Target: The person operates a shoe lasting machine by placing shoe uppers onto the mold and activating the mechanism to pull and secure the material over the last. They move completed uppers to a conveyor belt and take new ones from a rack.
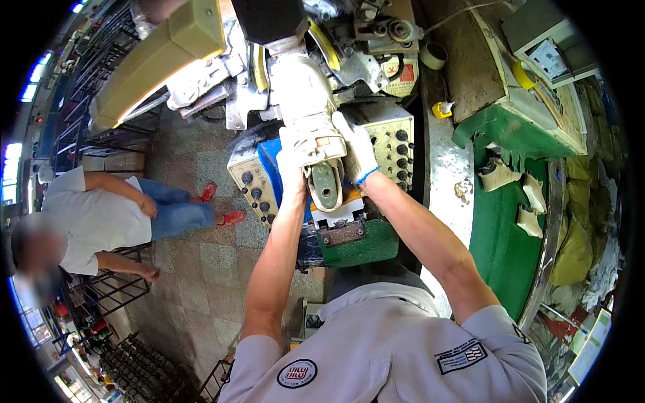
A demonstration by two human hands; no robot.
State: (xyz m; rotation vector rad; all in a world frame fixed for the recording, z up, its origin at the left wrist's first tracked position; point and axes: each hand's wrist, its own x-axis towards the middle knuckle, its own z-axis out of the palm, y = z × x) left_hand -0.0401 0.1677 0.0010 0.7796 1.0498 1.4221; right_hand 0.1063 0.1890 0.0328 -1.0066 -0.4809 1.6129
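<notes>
In the head view, the pale shoe [310, 111] is between the two hands of the person, with its toe pointing away, below the dark block [271, 20] of a machine. The left hand [289, 169] grips the shoe on its left side, near the heel. The right hand [357, 150], in a white glove with blue edge, holds the opposite side, its fingers laid along the upper. A green last [326, 187] fills the heel opening.

About the progress, I judge that the upper is already set on the last, and laces appear to cross its front. The shoe is already brought to the machine, with its toe between two metal arms with yellow edges. Releasing it from the hands is not yet done. The strong light on the toe hides the detail, so I cannot tell if the machine touches it, or how much work is left there.

At the right, three pale shoes or shoe parts [499, 174] lie on a green belt [494, 252], well apart from the hands; I cannot tell whether they are finished. Another person [111, 201] stands at the left, away from this work.
</notes>
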